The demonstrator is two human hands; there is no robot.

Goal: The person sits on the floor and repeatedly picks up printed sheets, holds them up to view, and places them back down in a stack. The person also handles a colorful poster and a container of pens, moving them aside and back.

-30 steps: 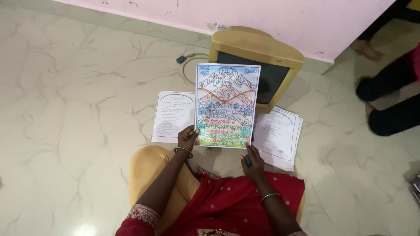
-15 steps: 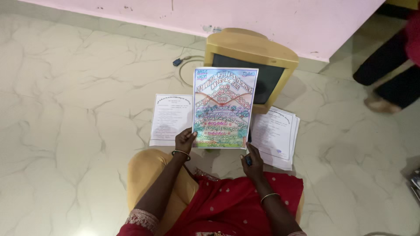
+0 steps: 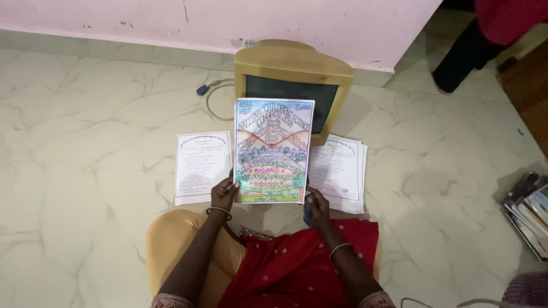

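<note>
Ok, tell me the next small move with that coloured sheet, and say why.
Probably lower the coloured hand-drawn sheet flat onto the floor between the two printed piles. The left hand pinches its bottom left corner; the right hand, which also holds a small blue object, is at its bottom right corner. Printed pages lie left, a stack right, an old monitor behind.

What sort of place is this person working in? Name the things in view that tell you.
Probably a room in a home or small school: a marbled tile floor, a pink wall, an old boxy monitor set on the floor, and printed sheets beside it.
</note>
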